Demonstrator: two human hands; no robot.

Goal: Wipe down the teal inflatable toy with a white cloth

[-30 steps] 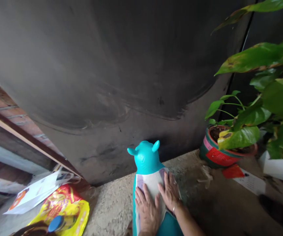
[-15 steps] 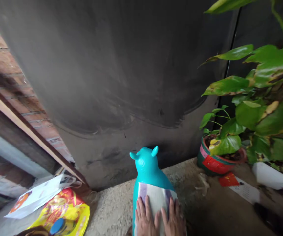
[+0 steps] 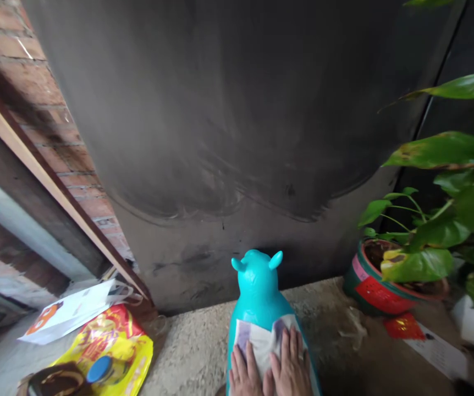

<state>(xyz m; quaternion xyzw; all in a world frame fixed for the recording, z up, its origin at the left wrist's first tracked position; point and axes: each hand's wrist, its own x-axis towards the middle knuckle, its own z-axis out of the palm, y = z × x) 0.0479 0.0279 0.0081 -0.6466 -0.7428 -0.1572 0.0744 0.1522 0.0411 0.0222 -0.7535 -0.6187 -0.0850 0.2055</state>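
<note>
A dark smudged wall rises behind the rough concrete floor. Left of the wall runs brick; right stands a potted plant.

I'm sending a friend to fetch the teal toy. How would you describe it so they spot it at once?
Start at the big dark wall; on the concrete ledge at its foot, between the yellow bag and the potted plant, stands the teal toy. Both hands press a pale cloth on its back. Its two small ears and bright teal colour set it apart.
</note>
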